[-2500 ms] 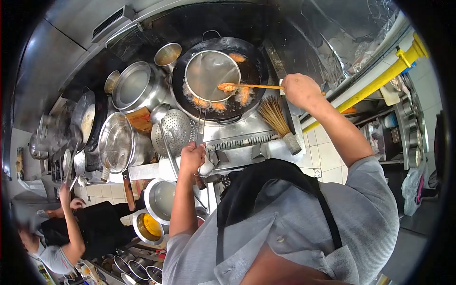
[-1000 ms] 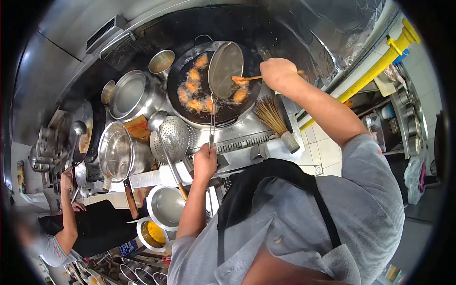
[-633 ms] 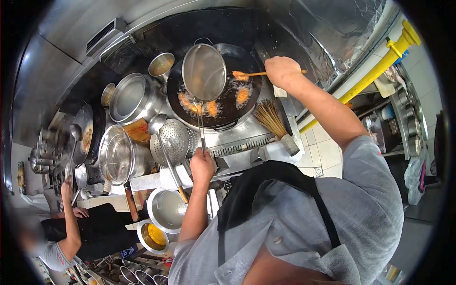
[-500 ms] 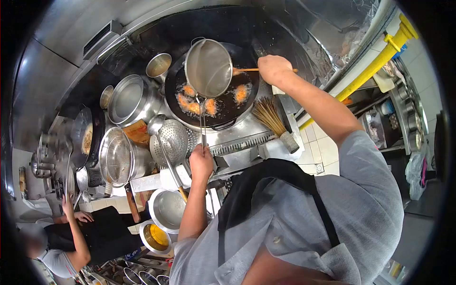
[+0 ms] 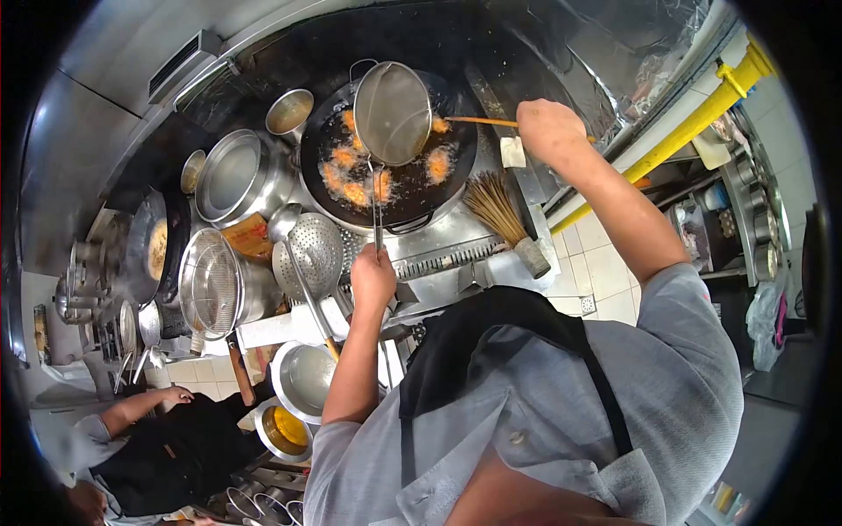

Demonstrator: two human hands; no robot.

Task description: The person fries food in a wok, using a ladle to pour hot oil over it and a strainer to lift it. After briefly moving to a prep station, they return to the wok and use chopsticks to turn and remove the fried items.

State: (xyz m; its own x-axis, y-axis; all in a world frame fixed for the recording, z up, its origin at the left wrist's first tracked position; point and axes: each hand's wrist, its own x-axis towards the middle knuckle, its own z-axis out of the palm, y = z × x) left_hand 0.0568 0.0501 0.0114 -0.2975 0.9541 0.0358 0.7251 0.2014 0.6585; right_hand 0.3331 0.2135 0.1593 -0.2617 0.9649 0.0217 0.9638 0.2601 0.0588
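Note:
Orange battered pieces (image 5: 438, 165) fry in bubbling oil in a large black wok (image 5: 456, 188). My left hand (image 5: 374, 279) is wrapped round the handle of a round mesh strainer (image 5: 393, 114), whose bowl is above the wok and hides part of the oil. To the right, my right hand (image 5: 551, 131) grips a thin wooden stick (image 5: 491, 121). The stick's far end reaches over the wok, close to a fried piece near the strainer's right side.
Left of the wok are a metal pot (image 5: 232, 180), a perforated ladle (image 5: 309, 254) and a wire basket (image 5: 210, 285). A bamboo brush (image 5: 500, 210) lies at the wok's right front. Another person (image 5: 171, 447) is at the lower left.
The strainer has shifted slightly right, and my right hand has moved right with the stick. More pieces show in the oil. The other person's hand has left the utensil at the left.

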